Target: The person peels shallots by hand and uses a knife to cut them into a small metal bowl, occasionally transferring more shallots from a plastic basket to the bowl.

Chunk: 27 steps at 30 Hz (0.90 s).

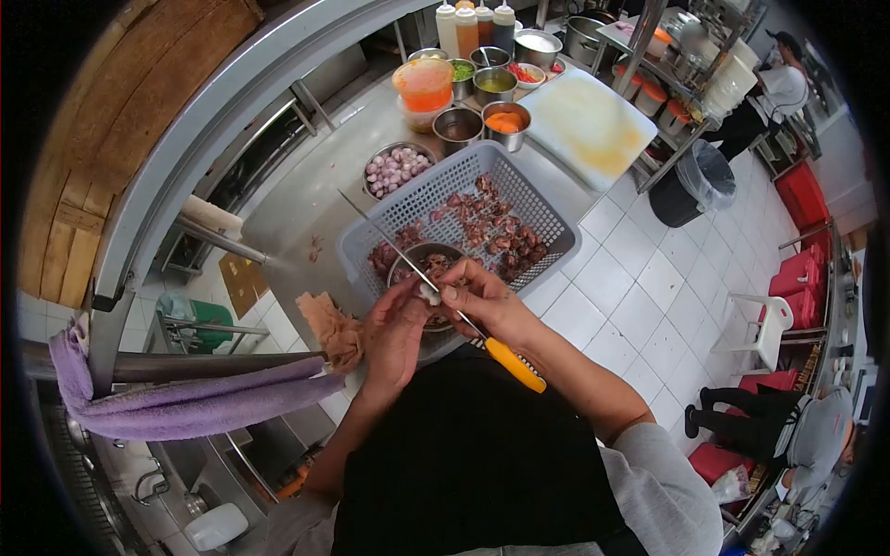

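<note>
My right hand (484,298) grips a knife with a yellow handle (515,365), its fingers round the lower blade. The long thin blade (378,229) slants up and left across my hands. In the fingers of my left hand (397,326) is a small whitish piece (429,294), pressed against the blade and partly hidden. Both hands are over a metal bowl (451,248) of reddish-brown bits. A grey perforated basket (350,243) just beyond my hands contains more dark reddish pieces (505,232). Behind its left corner stands a bowl of purplish-white shallots (397,170).
Sauce bottles (465,30), metal pots (458,128) and an orange-filled tub (424,85) crowd the table's far end, beside a stained white cutting board (579,125). A crumpled cloth (329,332) lies left of my hands. Two people (788,88) are at the right, away from the table.
</note>
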### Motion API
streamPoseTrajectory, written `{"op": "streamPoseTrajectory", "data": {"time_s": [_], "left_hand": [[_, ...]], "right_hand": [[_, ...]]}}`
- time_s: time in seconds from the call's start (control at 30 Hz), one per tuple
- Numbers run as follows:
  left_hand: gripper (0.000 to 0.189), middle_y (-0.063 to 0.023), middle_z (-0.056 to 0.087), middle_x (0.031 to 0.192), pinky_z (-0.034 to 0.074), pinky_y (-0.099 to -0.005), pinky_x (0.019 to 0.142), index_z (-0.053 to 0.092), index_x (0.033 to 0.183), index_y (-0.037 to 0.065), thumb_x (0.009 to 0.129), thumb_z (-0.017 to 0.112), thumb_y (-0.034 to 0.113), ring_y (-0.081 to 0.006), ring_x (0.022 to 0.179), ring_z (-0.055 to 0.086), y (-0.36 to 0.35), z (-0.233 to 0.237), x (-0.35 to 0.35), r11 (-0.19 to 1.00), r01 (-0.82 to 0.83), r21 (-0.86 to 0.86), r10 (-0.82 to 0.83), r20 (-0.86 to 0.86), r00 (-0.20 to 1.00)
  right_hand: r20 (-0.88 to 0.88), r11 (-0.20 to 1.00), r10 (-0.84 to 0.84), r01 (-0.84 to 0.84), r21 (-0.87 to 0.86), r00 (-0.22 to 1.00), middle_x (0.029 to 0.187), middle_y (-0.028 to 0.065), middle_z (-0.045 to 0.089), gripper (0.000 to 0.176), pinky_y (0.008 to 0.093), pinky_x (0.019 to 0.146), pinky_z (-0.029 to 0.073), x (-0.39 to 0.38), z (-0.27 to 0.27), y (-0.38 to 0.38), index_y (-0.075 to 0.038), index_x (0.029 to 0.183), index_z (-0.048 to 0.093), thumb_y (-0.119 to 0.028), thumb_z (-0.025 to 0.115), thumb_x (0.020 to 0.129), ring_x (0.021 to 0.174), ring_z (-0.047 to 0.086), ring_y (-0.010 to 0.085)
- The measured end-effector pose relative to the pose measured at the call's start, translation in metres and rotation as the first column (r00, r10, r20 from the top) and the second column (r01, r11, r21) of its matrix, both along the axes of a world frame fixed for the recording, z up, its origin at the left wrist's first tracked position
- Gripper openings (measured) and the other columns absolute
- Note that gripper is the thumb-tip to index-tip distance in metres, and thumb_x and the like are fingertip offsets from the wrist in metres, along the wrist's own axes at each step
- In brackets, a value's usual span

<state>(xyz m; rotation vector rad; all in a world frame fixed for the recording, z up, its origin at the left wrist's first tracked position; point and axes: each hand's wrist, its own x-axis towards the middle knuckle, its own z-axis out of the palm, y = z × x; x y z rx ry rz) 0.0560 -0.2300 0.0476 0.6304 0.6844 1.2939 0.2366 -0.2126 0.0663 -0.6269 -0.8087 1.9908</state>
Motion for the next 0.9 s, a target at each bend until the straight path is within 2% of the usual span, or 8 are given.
{"op": "streamPoseTrajectory", "data": {"time_s": [0.17, 0.37, 0.43, 0.53, 0.67, 0.73, 0.77, 0.9], "left_hand": [[0.033, -0.0124, 0.062, 0.121, 0.051, -0.0363, 0.094, 0.057, 0.127, -0.002, 0.094, 0.057, -0.002, -0.0211, 0.11, 0.061, 0.0, 0.002, -0.002, 1.0, -0.002, -0.025, -0.001, -0.14, 0.99], [0.032, -0.0128, 0.063, 0.118, 0.052, -0.0352, 0.084, 0.054, 0.125, 0.0, 0.093, 0.058, 0.001, -0.0212, 0.107, 0.062, 0.005, 0.006, -0.01, 0.997, 0.055, -0.054, -0.053, 0.046, 0.998], [0.032, -0.013, 0.064, 0.117, 0.052, -0.0369, 0.085, 0.053, 0.125, 0.001, 0.094, 0.058, 0.003, -0.0223, 0.106, 0.063, 0.005, 0.006, -0.014, 0.992, 0.084, -0.096, -0.079, 0.06, 0.995], [0.031, -0.0126, 0.064, 0.117, 0.052, -0.037, 0.088, 0.053, 0.125, 0.001, 0.094, 0.059, 0.003, -0.0224, 0.106, 0.063, 0.007, 0.005, -0.013, 0.994, 0.058, -0.096, -0.053, 0.057, 0.997], [0.031, -0.0128, 0.065, 0.117, 0.052, -0.0376, 0.092, 0.054, 0.125, 0.0, 0.095, 0.059, 0.003, -0.0224, 0.104, 0.064, 0.008, -0.004, -0.011, 0.997, -0.024, -0.07, 0.024, 0.009, 1.0], [0.031, -0.0125, 0.064, 0.12, 0.051, -0.0388, 0.095, 0.054, 0.126, -0.001, 0.096, 0.059, 0.002, -0.0221, 0.107, 0.063, 0.009, -0.006, -0.01, 0.998, -0.046, -0.053, 0.047, 0.006, 0.999], [0.031, -0.0125, 0.064, 0.12, 0.051, -0.0388, 0.095, 0.054, 0.126, -0.001, 0.096, 0.059, 0.002, -0.0221, 0.107, 0.063, 0.008, -0.006, -0.009, 0.998, -0.042, -0.053, 0.042, 0.007, 0.999], [0.031, -0.0117, 0.061, 0.123, 0.048, -0.0393, 0.101, 0.055, 0.125, -0.001, 0.095, 0.058, 0.0, -0.022, 0.113, 0.06, 0.006, -0.002, -0.007, 0.993, -0.068, -0.097, 0.072, 0.042, 0.996]], "right_hand": [[0.016, 1.0, 0.019, -0.019, -0.008, 1.0, 0.072, -0.0002, 0.054, 0.023, 0.0221, 0.047, 0.034, -0.001, -0.003, 0.001, -0.011, 0.104, 0.053, -0.028, 0.067, 0.095, 0.056, 0.049, 0.0074], [0.067, 0.985, -0.02, 0.031, -0.168, 0.998, 0.074, -0.0004, 0.054, 0.022, 0.0223, 0.045, 0.032, 0.009, -0.015, 0.009, -0.012, 0.104, 0.053, -0.029, 0.066, 0.096, 0.054, 0.048, 0.0075], [0.107, 0.99, 0.008, 0.007, -0.141, 0.994, 0.077, -0.0001, 0.057, 0.025, 0.0224, 0.052, 0.038, 0.009, -0.02, 0.007, -0.012, 0.11, 0.054, -0.028, 0.066, 0.096, 0.062, 0.052, 0.0077], [0.194, 0.998, -0.054, 0.061, -0.031, 0.98, 0.093, 0.0025, 0.064, 0.042, 0.0233, 0.076, 0.044, 0.007, -0.025, 0.004, -0.01, 0.129, 0.05, -0.025, 0.069, 0.094, 0.085, 0.057, 0.008], [0.22, 0.999, -0.05, 0.053, -0.005, 0.974, 0.094, 0.0013, 0.064, 0.049, 0.0231, 0.074, 0.043, 0.015, -0.016, -0.004, -0.009, 0.135, 0.044, -0.023, 0.068, 0.095, 0.083, 0.057, 0.0072], [0.227, 0.991, -0.089, 0.063, 0.119, 0.97, 0.08, -0.002, 0.053, 0.056, 0.0217, 0.059, 0.037, 0.014, -0.001, -0.011, -0.01, 0.143, 0.037, -0.02, 0.065, 0.096, 0.067, 0.049, 0.0063], [0.228, 0.991, -0.093, 0.068, 0.119, 0.969, 0.08, -0.002, 0.053, 0.056, 0.0217, 0.059, 0.037, 0.012, 0.0, -0.014, -0.01, 0.143, 0.037, -0.02, 0.065, 0.096, 0.067, 0.049, 0.0063], [0.28, 0.979, -0.048, -0.01, 0.204, 0.959, 0.094, -0.0024, 0.055, 0.06, 0.0206, 0.077, 0.04, 0.004, 0.003, -0.022, -0.009, 0.143, 0.038, -0.009, 0.069, 0.092, 0.089, 0.05, 0.0046]]}}
